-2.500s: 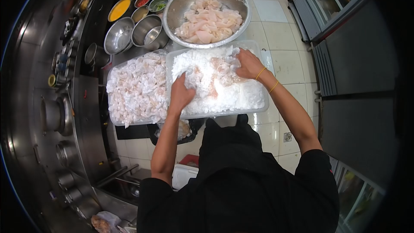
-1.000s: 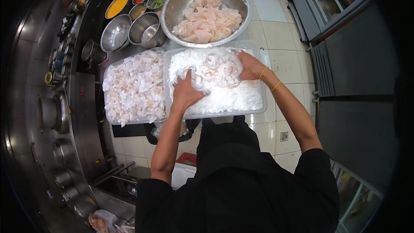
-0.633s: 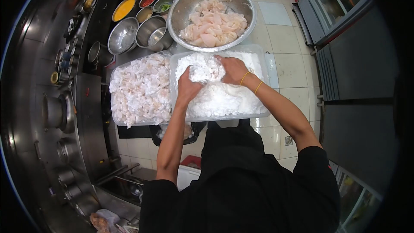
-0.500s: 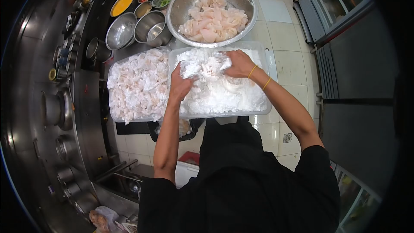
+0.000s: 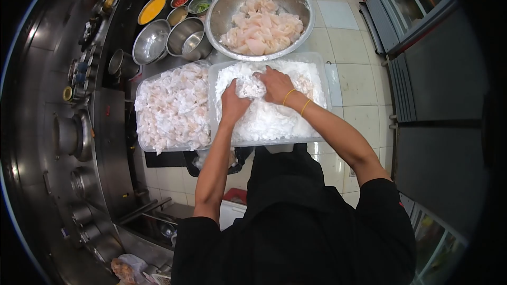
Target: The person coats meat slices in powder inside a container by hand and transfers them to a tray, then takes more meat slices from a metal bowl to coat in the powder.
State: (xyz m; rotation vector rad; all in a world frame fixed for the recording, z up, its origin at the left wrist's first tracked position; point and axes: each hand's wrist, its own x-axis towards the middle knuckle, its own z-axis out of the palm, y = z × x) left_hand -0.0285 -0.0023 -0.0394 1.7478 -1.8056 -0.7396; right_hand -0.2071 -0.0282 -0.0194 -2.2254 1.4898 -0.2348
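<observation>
Head view: translucent powder tray lies crosswise before the person, long axis left to right; powder-coated clump is in its far-left portion, roughly round, long axis indeterminate. Left hand is against the clump's left side, fingers toward the tray's far edge, thumb toward the right; right hand is against the opposite side, fingers toward the far-left corner, forearm crossing the near-right corner. Both hands are half-curled, with the clump held between them; some fingertips are hidden in white powder. Relative to one second earlier, the right hand has shifted from near the right edge toward the left hand; the gap between them is narrower.
</observation>
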